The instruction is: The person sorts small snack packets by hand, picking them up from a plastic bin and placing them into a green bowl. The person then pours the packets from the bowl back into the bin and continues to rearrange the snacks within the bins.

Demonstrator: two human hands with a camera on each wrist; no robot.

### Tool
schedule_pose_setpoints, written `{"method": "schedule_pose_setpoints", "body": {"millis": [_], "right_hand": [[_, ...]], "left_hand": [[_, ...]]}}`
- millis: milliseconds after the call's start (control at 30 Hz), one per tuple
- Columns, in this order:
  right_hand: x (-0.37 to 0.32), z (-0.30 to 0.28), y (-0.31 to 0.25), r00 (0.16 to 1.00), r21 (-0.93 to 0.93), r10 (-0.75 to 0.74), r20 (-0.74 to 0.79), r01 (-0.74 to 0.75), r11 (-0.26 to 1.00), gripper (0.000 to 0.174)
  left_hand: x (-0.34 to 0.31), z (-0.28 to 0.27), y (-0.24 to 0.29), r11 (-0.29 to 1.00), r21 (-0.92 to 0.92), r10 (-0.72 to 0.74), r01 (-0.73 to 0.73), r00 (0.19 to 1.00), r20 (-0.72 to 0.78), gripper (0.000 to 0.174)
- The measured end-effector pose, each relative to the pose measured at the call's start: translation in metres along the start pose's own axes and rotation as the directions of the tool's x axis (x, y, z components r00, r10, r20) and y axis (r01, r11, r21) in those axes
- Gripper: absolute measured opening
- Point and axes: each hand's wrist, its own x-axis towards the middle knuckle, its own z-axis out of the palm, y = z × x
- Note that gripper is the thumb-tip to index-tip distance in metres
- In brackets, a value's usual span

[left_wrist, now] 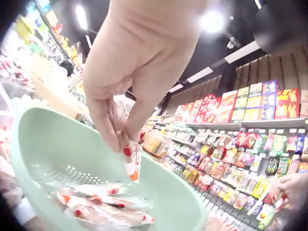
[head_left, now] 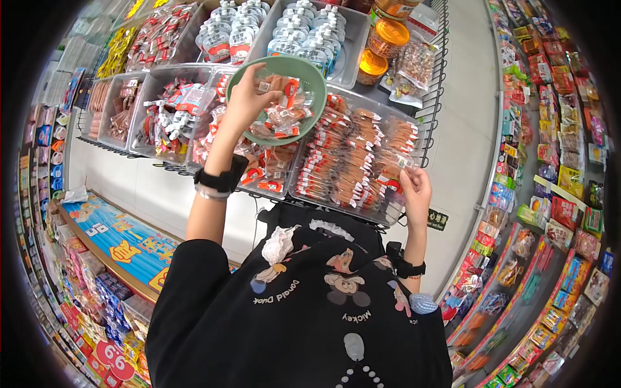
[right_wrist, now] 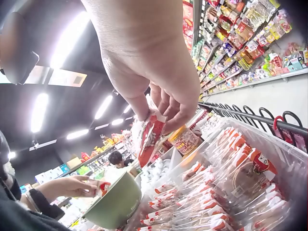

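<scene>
**Snack packets pinched in both hands at a shop shelf**
A red-ended clear snack packet (left_wrist: 131,161) is pinched between thumb and fingers of the left hand (head_left: 248,98) just over the pale green perforated plastic bowl (head_left: 317,84), in which similar packets are seen. A red-and-clear sausage packet (right_wrist: 150,137) is pinched by the right hand (head_left: 416,187) above the clear plastic bin (head_left: 375,108).

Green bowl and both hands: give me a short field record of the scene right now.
Place: shop aisle, clear bins of packeted snacks
Left hand: pinches a packet over the green bowl
Bowl contents: several packets; its support unclear
Right hand: pinches a red packet above one of the clear bins
</scene>
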Motion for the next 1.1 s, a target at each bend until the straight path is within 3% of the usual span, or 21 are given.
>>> {"method": "schedule_pose_setpoints", "body": {"millis": [33, 100, 167, 200, 233, 300, 367, 467, 533, 633, 700, 767, 867, 933, 1067, 1100], "right_hand": [[0.0, 0.001, 0.001, 1.0, 0.042, -0.003, 0.008, 0.003, 0.999, 0.02], [0.0, 0.005, -0.001, 1.0, 0.024, 0.012, 0.013, -0.012, 1.0, 0.021], [0.0, 0.009, -0.004, 1.0, 0.005, 0.025, 0.014, -0.025, 1.0, 0.021], [-0.001, 0.011, -0.006, 0.999, -0.021, 0.036, 0.031, -0.035, 0.999, 0.022], [-0.002, 0.013, -0.006, 0.998, -0.047, 0.049, 0.045, -0.046, 0.998, 0.022], [-0.004, 0.017, -0.009, 0.996, 0.03, 0.039, 0.074, -0.041, 0.999, 0.024], [-0.007, 0.023, -0.02, 0.992, 0.13, 0.045, 0.12, -0.061, 0.99, 0.023], [-0.009, 0.029, -0.026, 0.978, 0.112, 0.02, 0.207, -0.044, 0.993, 0.023], [-0.008, 0.034, -0.025, 0.97, 0.11, 0.013, 0.244, -0.041, 0.993, 0.021], [-0.01, 0.035, -0.032, 0.964, 0.048, 0.127, 0.233, -0.142, 0.989, 0.021], [-0.008, 0.033, -0.024, 0.967, 0.06, 0.103, 0.234, -0.12, 0.991, 0.02], [-0.006, 0.028, -0.021, 0.974, 0.066, 0.046, 0.221, -0.062, 0.996, 0.02], [0.003, 0.01, -0.016, 0.993, 0.098, 0.028, 0.115, -0.039, 0.994, 0.026], [0.008, -0.004, -0.011, 0.999, 0.093, 0.01, 0.033, -0.013, 0.996, 0.029], [0.012, -0.03, -0.007, 0.999, -0.095, 0.014, -0.029, -0.017, 0.995, 0.029], [0.012, -0.034, -0.005, 0.999, -0.263, 0.034, -0.025, -0.039, 0.964, 0.025]], "left_hand": [[-0.005, 0.0, 0.01, 0.969, -0.241, -0.06, 0.061, 0.998, 0.01, 0.057], [-0.022, 0.005, 0.031, 0.976, -0.208, -0.046, 0.059, 0.997, 0.064, 0.057], [-0.036, 0.017, 0.044, 0.944, -0.328, 0.033, 0.023, 0.986, 0.165, 0.059], [-0.043, 0.027, 0.042, 0.948, -0.316, 0.024, 0.037, 0.982, 0.186, 0.061], [-0.052, 0.028, 0.057, 0.981, -0.165, -0.052, 0.101, 0.959, 0.278, 0.06], [-0.067, 0.053, 0.052, 0.924, -0.363, 0.007, 0.118, 0.945, 0.326, 0.06], [-0.073, 0.059, 0.065, 0.977, -0.2, 0.015, 0.071, 0.918, 0.397, 0.059], [-0.078, 0.075, 0.07, 0.974, -0.226, 0.111, -0.015, 0.9, 0.421, 0.052], [-0.081, 0.075, 0.082, 0.944, -0.298, 0.044, 0.14, 0.843, 0.536, 0.049], [-0.081, 0.075, 0.089, 0.964, -0.222, -0.01, 0.147, 0.853, 0.521, 0.046], [-0.08, 0.074, 0.086, 0.967, -0.199, -0.023, 0.157, 0.837, 0.547, 0.042], [-0.08, 0.083, 0.062, 0.904, -0.39, 0.022, 0.176, 0.892, 0.452, 0.039], [-0.071, 0.068, 0.061, 0.907, -0.377, -0.061, 0.188, 0.945, 0.323, 0.038], [-0.063, 0.067, 0.034, 0.895, -0.429, -0.073, 0.126, 0.988, 0.136, 0.037], [-0.058, 0.057, 0.008, 0.833, -0.527, -0.182, 0.17, 0.983, 0.029, 0.039], [-0.059, 0.057, 0.002, 0.846, -0.504, -0.19, 0.173, 0.982, 0.018, 0.039]]}}
